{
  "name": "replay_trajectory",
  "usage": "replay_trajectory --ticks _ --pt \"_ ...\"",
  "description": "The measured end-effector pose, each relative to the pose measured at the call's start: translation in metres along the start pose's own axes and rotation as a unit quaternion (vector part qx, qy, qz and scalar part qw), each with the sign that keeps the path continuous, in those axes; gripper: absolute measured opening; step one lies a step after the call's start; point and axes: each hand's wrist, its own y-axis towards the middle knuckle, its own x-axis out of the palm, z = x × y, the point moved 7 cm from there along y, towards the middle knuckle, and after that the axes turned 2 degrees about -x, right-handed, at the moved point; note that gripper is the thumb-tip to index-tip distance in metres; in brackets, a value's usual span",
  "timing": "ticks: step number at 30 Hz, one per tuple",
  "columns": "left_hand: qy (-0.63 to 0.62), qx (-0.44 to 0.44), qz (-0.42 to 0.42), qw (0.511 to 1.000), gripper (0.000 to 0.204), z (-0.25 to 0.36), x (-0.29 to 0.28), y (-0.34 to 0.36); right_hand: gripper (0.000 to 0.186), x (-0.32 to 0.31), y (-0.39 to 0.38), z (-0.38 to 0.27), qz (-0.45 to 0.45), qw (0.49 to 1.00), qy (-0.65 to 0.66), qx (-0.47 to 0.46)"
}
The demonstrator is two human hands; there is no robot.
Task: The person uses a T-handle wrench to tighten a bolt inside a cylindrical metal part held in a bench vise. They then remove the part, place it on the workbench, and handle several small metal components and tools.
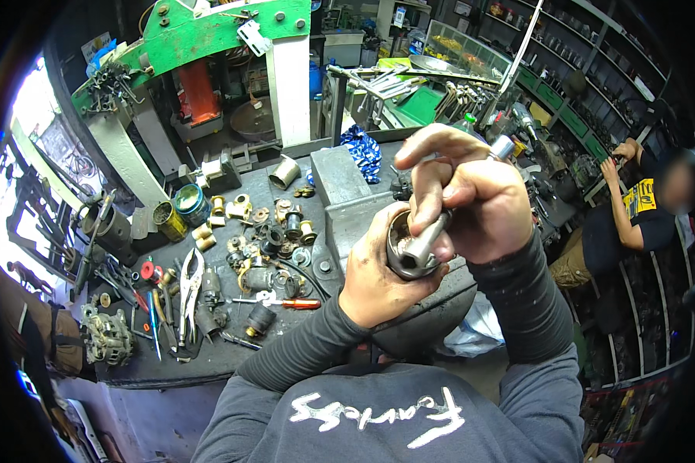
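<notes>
My left hand is closed round a round, hollow metal part, held above the bench. My right hand grips a silver metal tube, whose open end lies at the mouth of that part; whether it is inside is unclear. My right index finger is raised and bent. A shiny cylindrical end shows behind my right hand. Beneath my hands is a grey metal block on the bench.
The bench holds several metal bushings, locking pliers, a screwdriver, tins and an alternator-like part. A green press frame stands behind. At right, another person works with raised hands beside shelves.
</notes>
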Motion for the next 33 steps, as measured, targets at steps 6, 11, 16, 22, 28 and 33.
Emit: replay_trajectory --ticks 6,11,16,22,28,33 --pt "-0.054 -0.038 -0.024 0.998 0.069 0.0 0.002 0.003 0.056 -0.005 0.015 0.008 -0.08 0.987 -0.04 0.136" --pt "-0.061 -0.033 -0.019 0.997 0.068 -0.005 0.004 0.001 0.054 -0.005 0.02 0.015 -0.092 0.975 -0.058 0.195" --pt "-0.097 -0.043 -0.019 0.994 0.07 -0.018 0.009 -0.002 0.062 0.0 -0.006 -0.009 0.157 0.955 -0.253 0.006" --pt "-0.037 -0.018 0.014 0.999 0.07 -0.009 0.006 -0.002 0.045 -0.011 -0.015 -0.013 0.192 0.968 -0.156 -0.049" --pt "-0.048 -0.003 0.004 0.999 0.068 -0.005 0.003 0.0 0.048 0.002 0.0 -0.008 0.208 0.936 -0.284 0.031" --pt "-0.052 -0.003 0.007 0.999 0.068 -0.002 0.002 0.001 0.062 0.008 0.0 -0.012 0.166 0.889 -0.419 0.079"
